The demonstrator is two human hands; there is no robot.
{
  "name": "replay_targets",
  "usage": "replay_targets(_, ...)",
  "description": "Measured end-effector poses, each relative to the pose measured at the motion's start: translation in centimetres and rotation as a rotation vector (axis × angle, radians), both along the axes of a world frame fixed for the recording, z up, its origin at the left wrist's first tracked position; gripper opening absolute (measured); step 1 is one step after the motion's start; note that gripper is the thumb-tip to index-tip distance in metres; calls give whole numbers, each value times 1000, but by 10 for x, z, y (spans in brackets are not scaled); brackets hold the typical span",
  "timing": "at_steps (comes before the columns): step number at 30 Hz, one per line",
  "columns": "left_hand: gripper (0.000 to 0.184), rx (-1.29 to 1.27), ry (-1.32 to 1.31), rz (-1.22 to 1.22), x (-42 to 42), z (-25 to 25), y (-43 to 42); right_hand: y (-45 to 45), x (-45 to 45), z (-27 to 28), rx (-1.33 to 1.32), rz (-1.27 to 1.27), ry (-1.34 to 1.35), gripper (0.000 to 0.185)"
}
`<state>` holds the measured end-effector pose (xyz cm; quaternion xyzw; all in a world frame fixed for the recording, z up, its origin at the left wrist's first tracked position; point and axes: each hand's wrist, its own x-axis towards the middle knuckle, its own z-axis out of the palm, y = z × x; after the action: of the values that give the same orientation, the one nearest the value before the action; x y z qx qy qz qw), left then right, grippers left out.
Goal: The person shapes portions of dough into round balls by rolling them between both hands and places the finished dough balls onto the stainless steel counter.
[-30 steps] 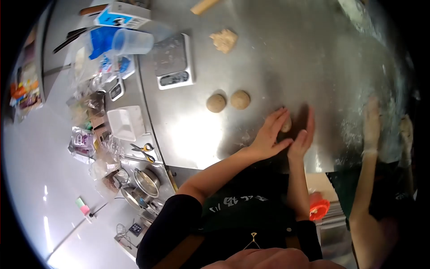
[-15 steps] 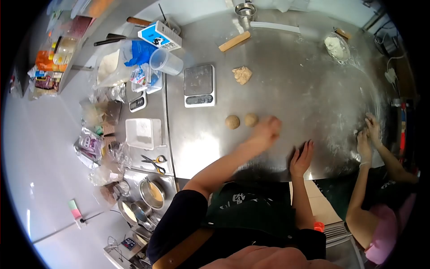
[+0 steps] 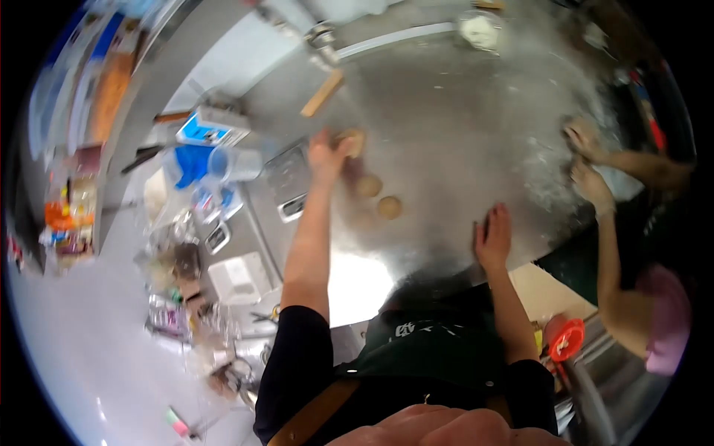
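Note:
My left hand [image 3: 326,157] reaches over the metal table beside the rough dough piece [image 3: 354,143]. Its thumb and fingers look apart, with the thumb at the dough's near left side; motion blurs it and its palm is hidden. Two smooth round dough balls [image 3: 369,186] lie below and to the right of that piece, close together. Near the table's front edge, my right hand [image 3: 494,236] rests with its fingers stretched out, holding nothing.
A scale [image 3: 288,178] is partly behind my left forearm. Farther back are a wooden stick [image 3: 323,94] and a bowl of white powder [image 3: 480,33]. A clear cup [image 3: 235,163], a white tray [image 3: 239,278] and bags are left. A co-worker's hands [image 3: 587,160] are over the floured area right.
The view has turned and shifted. My left hand has gone from between the balls and my right hand to the rough dough, its fist opening. My right hand stays near the front edge.

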<state>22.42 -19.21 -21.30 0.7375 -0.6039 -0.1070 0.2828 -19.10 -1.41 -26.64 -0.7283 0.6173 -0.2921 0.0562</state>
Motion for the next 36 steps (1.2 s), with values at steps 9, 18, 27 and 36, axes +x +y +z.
replay_targets(9, 57, 251, -175, 152, -36, -6, -25, -3, 3, 21, -12, -28, -62, 42)
replay_targets(18, 42, 83, -311, -81, -54, -7, -5, -3, 0, 27, 25, 7, -61, 45)
replay_targets(27, 29, -1, -152, -169, -49, 11, -7, -26, -3, 33, 62, 35, -208, 47)
replay_targets(36, 33, 40, 7, 118, -47, 11, 7, -367, -22, 105, -130, 8, -190, 29)
